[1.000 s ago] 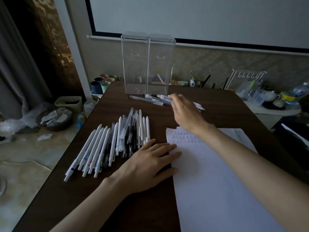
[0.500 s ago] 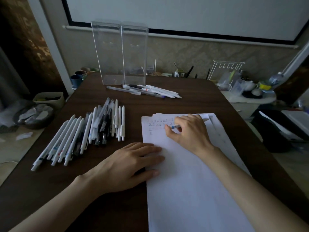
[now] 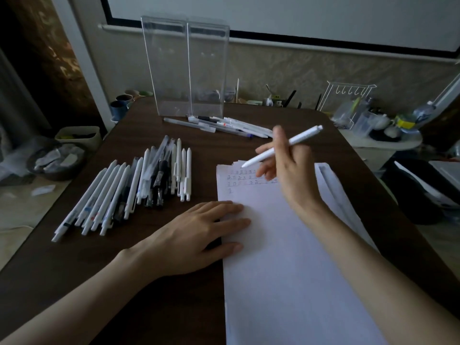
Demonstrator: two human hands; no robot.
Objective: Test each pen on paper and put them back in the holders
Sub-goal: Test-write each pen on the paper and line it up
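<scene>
My right hand [image 3: 291, 170] holds a white pen [image 3: 298, 138] lifted above the top of the white paper [image 3: 286, 257], tip pointing down-left over rows of small written marks [image 3: 239, 178]. My left hand [image 3: 196, 235] lies flat, fingers spread on the paper's left edge. A large pile of white and black pens [image 3: 129, 188] lies on the dark table left of the paper. A smaller group of pens [image 3: 224, 125] lies in front of two tall clear holders [image 3: 186, 68] at the back of the table.
The dark wooden table [image 3: 74, 270] ends at the left, where bowls and a bin sit on the floor. Cups [image 3: 122, 105] stand at the far left corner. A white wire rack [image 3: 348, 95] and cluttered containers sit to the right, beyond the table.
My right hand reached to the pens by the holders, came back to the top of the paper with a pen, and now has lifted it off the sheet. My left hand stayed put.
</scene>
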